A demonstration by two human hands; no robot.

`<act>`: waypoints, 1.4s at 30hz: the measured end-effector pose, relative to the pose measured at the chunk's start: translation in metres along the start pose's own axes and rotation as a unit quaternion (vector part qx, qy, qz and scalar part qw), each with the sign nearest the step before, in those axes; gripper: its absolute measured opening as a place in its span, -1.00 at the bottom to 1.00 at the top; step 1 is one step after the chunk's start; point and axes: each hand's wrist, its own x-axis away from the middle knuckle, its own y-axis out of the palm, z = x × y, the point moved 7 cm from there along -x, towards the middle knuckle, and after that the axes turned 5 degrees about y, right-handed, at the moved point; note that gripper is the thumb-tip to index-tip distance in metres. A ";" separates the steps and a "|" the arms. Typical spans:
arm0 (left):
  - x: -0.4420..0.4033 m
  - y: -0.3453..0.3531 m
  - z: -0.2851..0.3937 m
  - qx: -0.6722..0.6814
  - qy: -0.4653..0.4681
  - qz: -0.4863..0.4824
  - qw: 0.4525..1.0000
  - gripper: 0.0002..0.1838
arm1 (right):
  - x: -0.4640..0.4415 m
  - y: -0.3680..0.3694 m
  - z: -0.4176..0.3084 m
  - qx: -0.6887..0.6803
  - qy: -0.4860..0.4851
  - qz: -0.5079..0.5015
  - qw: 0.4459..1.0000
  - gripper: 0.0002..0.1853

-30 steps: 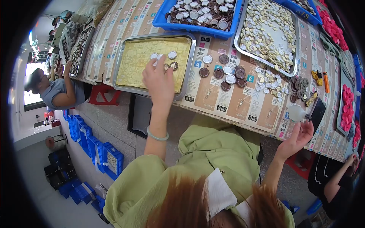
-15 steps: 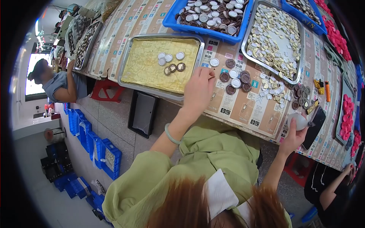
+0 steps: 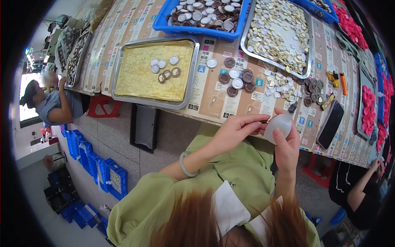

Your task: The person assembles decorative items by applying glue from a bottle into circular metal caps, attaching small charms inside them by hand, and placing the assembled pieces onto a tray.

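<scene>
My right hand is wrapped round a translucent white squeeze bottle, its dark tip pointing up and away from me. Beside the bottle, my left hand is closed in a pinch at the table's front edge; what its fingertips hold is too small and hidden to name. Beyond both hands lies a cluster of brown scalloped discs and white discs. Loose small white-and-gold pieces are heaped to their right. A metal tray with yellow lining carries several white and brown discs.
At the back stand a blue bin of brown and white discs and a metal tray of small cream pieces. A black phone, an orange tool and pink pieces lie rightward. Other people sit left and right.
My left hand has come back from beside the lined tray toward the bottle. My right hand has brought the bottle leftward and turned its tip upward. The view has shifted slightly right.
</scene>
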 end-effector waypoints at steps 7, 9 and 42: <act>-0.001 -0.009 -0.011 0.181 -0.043 -0.023 0.982 -0.70 | 0.009 -0.001 -0.011 -0.031 0.001 0.017 0.999 -0.52; -0.003 -0.010 -0.015 0.260 -0.046 0.003 0.965 -0.69 | 0.012 -0.010 -0.015 -0.017 -0.021 0.051 0.998 -0.53; -0.001 -0.005 -0.020 0.383 -0.040 -0.015 0.923 -0.64 | 0.033 -0.017 -0.048 0.207 -0.255 0.149 0.933 -0.59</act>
